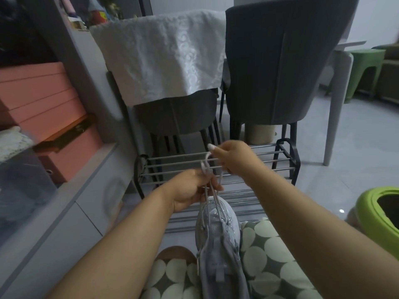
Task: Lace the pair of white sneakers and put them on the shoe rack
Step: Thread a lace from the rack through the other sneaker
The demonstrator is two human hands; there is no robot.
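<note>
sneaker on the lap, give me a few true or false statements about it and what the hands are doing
1. The white sneaker lies on the person's lap. True.
2. The left hand grips the laces. True.
3. The right hand rests idle on the knee. False: it is raised, pinching a lace end.
4. A sneaker already sits on the shoe rack. False: none shows on its visible bars.
5. A white cloth hangs over a chair back. True.

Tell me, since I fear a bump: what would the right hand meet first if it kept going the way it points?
Probably the shoe rack; the right hand, pinching the lace, points up and away over its bars. Beyond stand chair legs. Depth is unclear.
</note>
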